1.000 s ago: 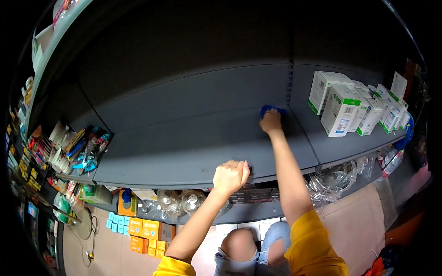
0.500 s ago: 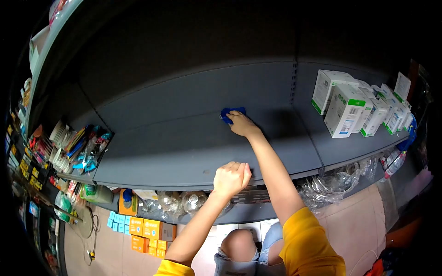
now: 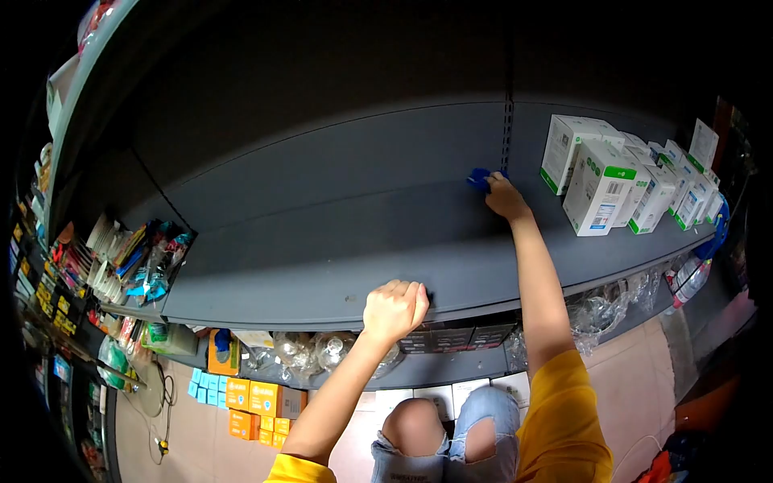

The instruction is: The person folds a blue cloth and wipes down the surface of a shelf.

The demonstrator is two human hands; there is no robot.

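Observation:
My right hand [image 3: 506,197] reaches to the back of the grey shelf [image 3: 266,274], with its fingers closed on a blue cloth [image 3: 478,179]. The cloth is bunched against the corner where the shelf meets the back panel, close to a slotted upright. My left hand [image 3: 394,311] is a closed fist at the front edge of the same shelf, with nothing showing in it. Right of my right hand stand white-and-green boxes [image 3: 597,189], a short way from it.
Packaged goods [image 3: 149,262] crowd the shelf's left end. Below are plastic-wrapped items [image 3: 334,352] and dark boxes [image 3: 455,340]. Orange boxes [image 3: 266,398] and small light-blue boxes [image 3: 208,388] sit on the floor. A bottle [image 3: 690,279] hangs or stands at the right edge.
My right hand has moved right along the back of the shelf with the blue cloth, nearer the white-and-green boxes. My left fist has shifted slightly left.

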